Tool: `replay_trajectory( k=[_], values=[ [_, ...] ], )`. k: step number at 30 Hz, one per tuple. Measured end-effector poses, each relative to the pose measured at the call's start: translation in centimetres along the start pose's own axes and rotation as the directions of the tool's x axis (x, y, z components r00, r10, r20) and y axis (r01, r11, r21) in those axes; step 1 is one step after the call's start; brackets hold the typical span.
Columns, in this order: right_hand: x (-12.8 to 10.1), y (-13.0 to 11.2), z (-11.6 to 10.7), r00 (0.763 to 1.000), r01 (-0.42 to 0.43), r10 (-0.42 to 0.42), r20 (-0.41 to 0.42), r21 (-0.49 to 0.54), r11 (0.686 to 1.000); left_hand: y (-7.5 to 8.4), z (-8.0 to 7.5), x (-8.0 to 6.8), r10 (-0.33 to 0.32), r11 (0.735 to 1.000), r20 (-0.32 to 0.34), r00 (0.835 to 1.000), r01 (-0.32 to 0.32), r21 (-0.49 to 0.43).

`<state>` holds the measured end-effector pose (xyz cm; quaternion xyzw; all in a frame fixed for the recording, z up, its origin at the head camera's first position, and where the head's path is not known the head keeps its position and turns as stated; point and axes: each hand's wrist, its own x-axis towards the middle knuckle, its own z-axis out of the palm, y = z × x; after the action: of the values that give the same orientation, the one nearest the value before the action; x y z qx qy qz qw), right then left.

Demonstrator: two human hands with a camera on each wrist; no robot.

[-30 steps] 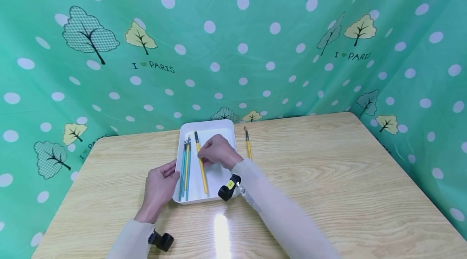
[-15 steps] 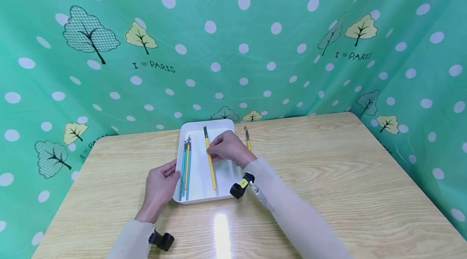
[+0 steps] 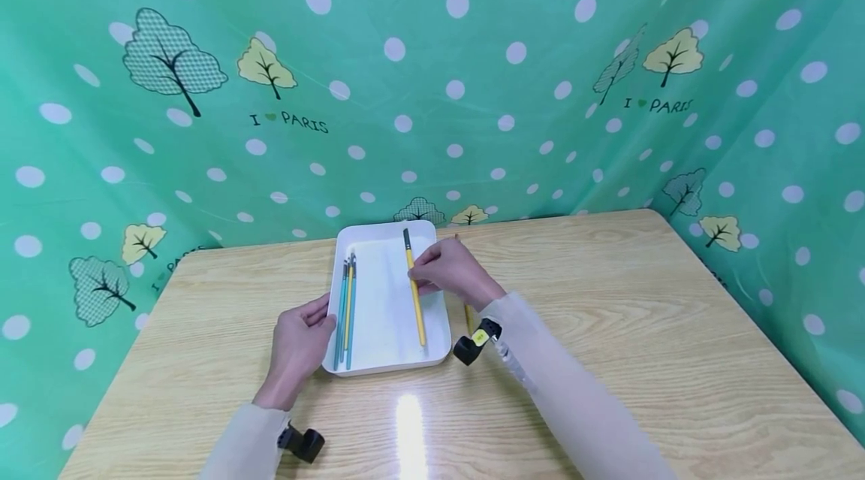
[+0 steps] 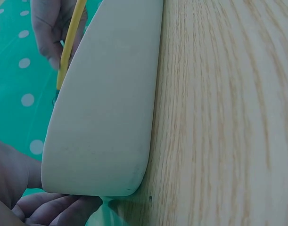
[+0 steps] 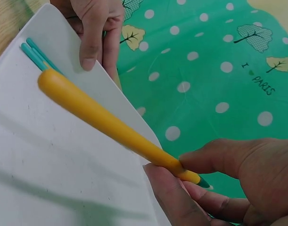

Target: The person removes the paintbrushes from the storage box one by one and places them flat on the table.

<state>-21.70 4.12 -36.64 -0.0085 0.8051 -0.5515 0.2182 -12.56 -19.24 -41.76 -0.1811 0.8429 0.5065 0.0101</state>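
My left hand [image 3: 297, 341] grips the left rim of a white tray [image 3: 381, 348], its thumb over the inner wall in the right wrist view. Over the tray's right half, my right hand [image 3: 453, 270] pinches a yellow paintbrush [image 3: 416, 307] near its dark bristle end, between thumb and fingers. The brush slants, its thick handle end pointing toward me. Along the tray's left side lie slim paintbrushes [image 3: 348, 307], teal ones and a yellow one, side by side. From the left wrist, the tray's outer wall [image 4: 106, 103] covers most of the scene.
Another yellow paintbrush [image 3: 469, 321] lies on the wooden table [image 3: 608, 315] just right of the tray, partly hidden by my right hand. A green dotted curtain [image 3: 419, 89] hangs behind the table and along its sides.
My right hand has carried the yellow paintbrush rightward across the tray, away from the slim brushes. The left hand stays on the tray's rim.
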Motion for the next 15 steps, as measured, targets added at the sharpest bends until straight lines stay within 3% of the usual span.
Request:
replay_trajectory(
  k=[15],
  values=[
    [-0.7,1.3,-3.0,0.999,0.014,-0.012,-0.041,0.032,0.999,0.1,0.0,0.0,0.001,1.0,0.001,1.0,-0.001,-0.014]
  ],
)
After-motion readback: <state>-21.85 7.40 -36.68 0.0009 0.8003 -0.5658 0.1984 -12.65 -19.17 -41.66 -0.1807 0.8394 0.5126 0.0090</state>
